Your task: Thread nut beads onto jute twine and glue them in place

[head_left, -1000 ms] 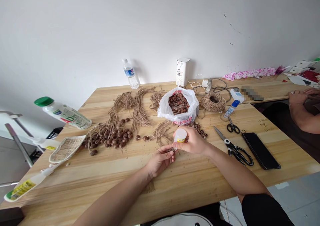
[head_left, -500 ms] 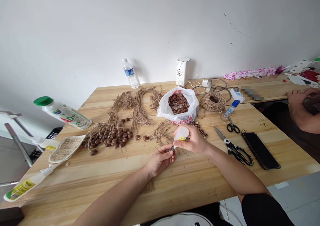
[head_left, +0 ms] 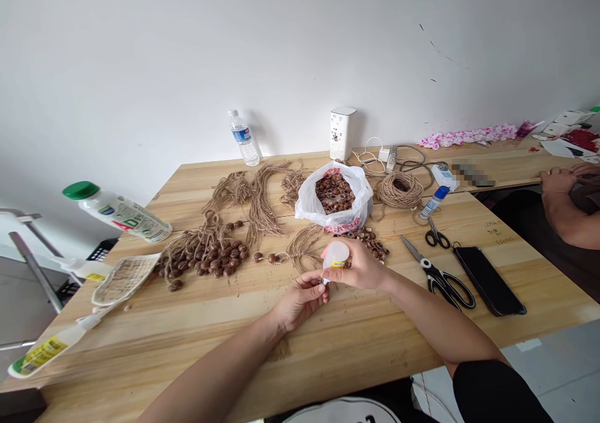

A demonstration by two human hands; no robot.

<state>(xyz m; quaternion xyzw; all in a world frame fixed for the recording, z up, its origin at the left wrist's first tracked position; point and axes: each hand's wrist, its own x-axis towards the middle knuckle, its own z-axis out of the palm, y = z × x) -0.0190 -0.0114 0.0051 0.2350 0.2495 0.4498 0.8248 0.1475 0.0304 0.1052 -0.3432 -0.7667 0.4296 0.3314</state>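
My right hand (head_left: 359,265) grips a small translucent glue bottle (head_left: 337,252) with a yellow label, tilted so its nozzle points down at my left fingertips. My left hand (head_left: 302,299) pinches a small brown nutshell, now mostly hidden behind the nozzle and fingers. Just beyond them lies a fan of cut twine pieces (head_left: 304,248). Broken nutshells (head_left: 372,243) are scattered behind my right hand. A white plastic bag (head_left: 309,203) full of shell halves stands farther back. To the left, brown nuts (head_left: 220,257) tied to twine lie in a heap.
Scissors (head_left: 438,276), small scissors (head_left: 437,238), a phone (head_left: 490,281) and a blue-capped tube (head_left: 434,202) lie right. A twine roll (head_left: 400,190) and water bottle (head_left: 244,139) stand behind. Left are a green-capped bottle (head_left: 119,212), a woven tray (head_left: 126,279) and another glue bottle (head_left: 47,351). Another person's arm (head_left: 569,213) rests far right.
The glue bottle has shifted slightly left and down, bringing its nozzle over the nutshell and covering it more. My left hand stays almost in place.
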